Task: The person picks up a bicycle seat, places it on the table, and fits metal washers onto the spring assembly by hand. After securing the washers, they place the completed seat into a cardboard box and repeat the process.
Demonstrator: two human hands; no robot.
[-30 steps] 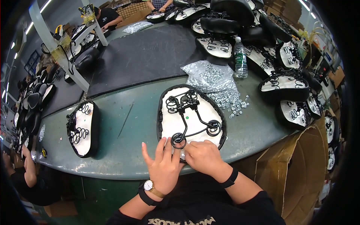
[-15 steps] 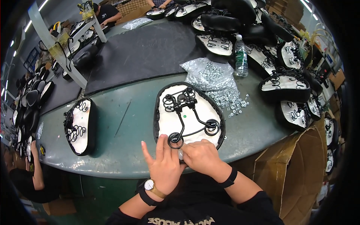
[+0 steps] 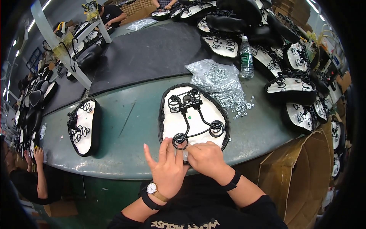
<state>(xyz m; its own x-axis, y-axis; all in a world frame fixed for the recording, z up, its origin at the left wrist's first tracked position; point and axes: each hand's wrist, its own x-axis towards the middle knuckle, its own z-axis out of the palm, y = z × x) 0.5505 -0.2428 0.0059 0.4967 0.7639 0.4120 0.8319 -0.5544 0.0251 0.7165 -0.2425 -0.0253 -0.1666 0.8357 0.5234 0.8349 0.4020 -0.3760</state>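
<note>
An upturned bicycle saddle (image 3: 173,122) with a white underside, black rim and black wire frame lies before me. My left hand (image 3: 167,166) rests on its near edge, fingers stretched and spread beside the near-left coil spring (image 3: 180,141). The thumb of that hand touches the near rim. My right hand (image 3: 207,157) is closed in a pinch just right of the same spring. Whatever it holds is hidden by the fingers.
A second saddle (image 3: 84,129) stands on its side at the left. Loose nuts (image 3: 238,103) spill from a clear bag (image 3: 215,74) by a water bottle (image 3: 246,59). Saddles (image 3: 290,89) pile up at right, above a cardboard box (image 3: 293,175). A co-worker's hands (image 3: 34,156) are at far left.
My hands keep nearly the same pose on the saddle. The view has shifted slightly. At far left, the co-worker's hands and head have moved further into view.
</note>
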